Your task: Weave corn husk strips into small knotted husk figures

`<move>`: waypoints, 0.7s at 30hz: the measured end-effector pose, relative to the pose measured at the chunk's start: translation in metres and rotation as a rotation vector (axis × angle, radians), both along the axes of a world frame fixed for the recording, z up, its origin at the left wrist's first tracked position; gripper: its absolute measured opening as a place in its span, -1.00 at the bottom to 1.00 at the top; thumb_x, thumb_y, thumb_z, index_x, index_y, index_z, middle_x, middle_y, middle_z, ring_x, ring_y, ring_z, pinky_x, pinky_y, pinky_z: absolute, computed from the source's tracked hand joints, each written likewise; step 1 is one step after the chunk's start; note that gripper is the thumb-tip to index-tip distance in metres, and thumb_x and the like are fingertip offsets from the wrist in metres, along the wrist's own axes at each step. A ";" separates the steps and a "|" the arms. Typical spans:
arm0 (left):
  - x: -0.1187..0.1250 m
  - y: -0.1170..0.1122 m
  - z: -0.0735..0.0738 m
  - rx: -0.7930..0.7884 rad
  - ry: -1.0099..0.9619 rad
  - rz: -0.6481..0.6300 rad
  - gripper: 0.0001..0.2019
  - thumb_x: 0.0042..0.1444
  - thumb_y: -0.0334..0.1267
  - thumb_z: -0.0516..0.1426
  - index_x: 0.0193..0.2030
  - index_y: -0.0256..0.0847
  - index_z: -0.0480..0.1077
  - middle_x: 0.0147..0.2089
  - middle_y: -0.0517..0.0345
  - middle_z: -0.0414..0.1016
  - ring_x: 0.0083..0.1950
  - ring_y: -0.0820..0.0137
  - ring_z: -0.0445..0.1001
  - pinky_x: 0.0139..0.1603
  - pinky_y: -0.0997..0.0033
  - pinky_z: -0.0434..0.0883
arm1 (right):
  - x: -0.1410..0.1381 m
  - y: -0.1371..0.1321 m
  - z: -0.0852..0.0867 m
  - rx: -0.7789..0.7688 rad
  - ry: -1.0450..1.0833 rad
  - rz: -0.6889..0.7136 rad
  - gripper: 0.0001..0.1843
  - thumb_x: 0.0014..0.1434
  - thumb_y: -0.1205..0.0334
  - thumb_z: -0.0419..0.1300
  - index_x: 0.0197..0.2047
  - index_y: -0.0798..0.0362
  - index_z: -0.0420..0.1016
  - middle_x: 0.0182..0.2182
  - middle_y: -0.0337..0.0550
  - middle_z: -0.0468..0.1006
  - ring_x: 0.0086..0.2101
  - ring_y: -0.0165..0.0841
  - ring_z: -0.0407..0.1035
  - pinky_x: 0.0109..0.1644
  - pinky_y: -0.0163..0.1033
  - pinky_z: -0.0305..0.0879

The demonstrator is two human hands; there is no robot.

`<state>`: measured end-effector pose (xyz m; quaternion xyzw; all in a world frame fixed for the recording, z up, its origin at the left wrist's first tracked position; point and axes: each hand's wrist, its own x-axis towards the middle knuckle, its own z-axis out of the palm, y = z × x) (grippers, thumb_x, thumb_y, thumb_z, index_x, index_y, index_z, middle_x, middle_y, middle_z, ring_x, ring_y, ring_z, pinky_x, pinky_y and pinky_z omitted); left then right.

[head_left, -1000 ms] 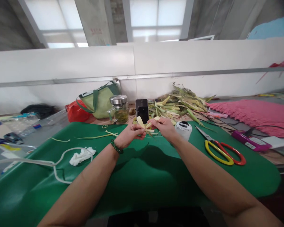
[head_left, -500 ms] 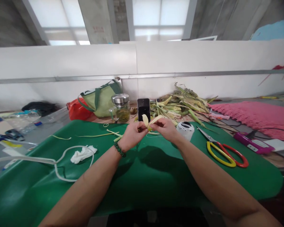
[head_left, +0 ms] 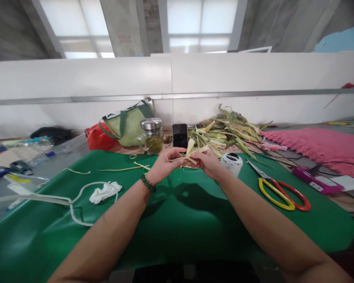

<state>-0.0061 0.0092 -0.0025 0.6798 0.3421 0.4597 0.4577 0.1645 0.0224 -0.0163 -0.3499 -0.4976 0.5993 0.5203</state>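
Your left hand (head_left: 166, 163) and right hand (head_left: 208, 162) meet over the green cover (head_left: 188, 236), just this side of the phone (head_left: 179, 133). Each pinches the pale husk piece (head_left: 190, 148) between thumb and fingers; neither is free. The piece sits between your fingertips, held up off the cover, one broad blade upright and narrower ends splayed sideways. Done, as far as it shows: several ends come together at one point. Whether they are knotted, folded or merely crossed, you can't tell; fingers hide the join. No finished form visible, so this reads as a part-way stage, ends loose and untrimmed. Scissors (head_left: 275, 190) lie to your right, untouched; the white spool (head_left: 232, 163) stands beside your right wrist, also out of your grip. Unworked stock: a big husk pile (head_left: 233, 127) behind the spool. Thin loose strips (head_left: 120, 169) lie left of your left hand.
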 end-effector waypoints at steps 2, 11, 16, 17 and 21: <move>0.001 0.000 -0.001 0.132 0.014 0.091 -0.37 -0.17 -0.22 0.31 0.10 -0.24 0.32 -0.33 0.13 0.48 -0.30 0.42 0.45 -0.24 0.42 0.41 | 0.000 -0.001 0.002 0.024 0.067 -0.026 -0.85 -0.24 0.24 0.33 -0.56 0.08 0.44 -0.57 -0.25 0.54 -0.54 -0.43 0.43 -0.39 -0.31 0.40; 0.007 -0.002 -0.008 0.561 0.152 0.286 -0.54 0.03 -0.20 0.19 0.12 -0.20 0.39 -0.42 0.20 0.37 -0.40 0.48 0.29 -0.35 0.52 0.32 | -0.004 -0.007 0.003 0.157 0.142 -0.017 -0.75 -0.22 0.16 0.39 -0.51 0.05 0.43 -0.50 -0.29 0.50 -0.43 -0.45 0.40 -0.22 -0.26 0.37; 0.006 -0.004 -0.008 0.591 0.159 0.262 -0.71 0.04 -0.17 0.19 -0.11 -0.21 0.53 -0.28 0.06 0.57 -0.28 0.36 0.44 -0.20 0.39 0.38 | -0.005 -0.008 0.001 0.265 0.049 -0.028 -0.79 -0.19 0.15 0.39 -0.49 0.07 0.51 -0.59 -0.32 0.42 -0.53 -0.51 0.25 -0.42 -0.34 0.22; 0.007 -0.004 -0.008 0.548 0.132 0.253 -0.75 0.03 -0.17 0.19 -0.18 -0.22 0.55 -0.25 0.04 0.59 -0.24 0.33 0.47 -0.17 0.36 0.40 | -0.004 -0.008 0.001 0.271 0.042 -0.026 -0.78 -0.19 0.14 0.39 -0.48 0.07 0.52 -0.58 -0.30 0.43 -0.52 -0.50 0.25 -0.42 -0.33 0.21; 0.010 -0.004 -0.007 0.201 -0.071 0.226 -0.72 -0.07 -0.11 0.24 -0.28 -0.27 0.55 -0.34 0.03 0.61 -0.29 0.26 0.54 -0.20 0.29 0.45 | -0.001 -0.004 0.000 0.188 0.039 -0.020 -0.77 -0.22 0.12 0.39 -0.47 0.07 0.55 -0.54 -0.26 0.50 -0.47 -0.46 0.33 -0.37 -0.32 0.24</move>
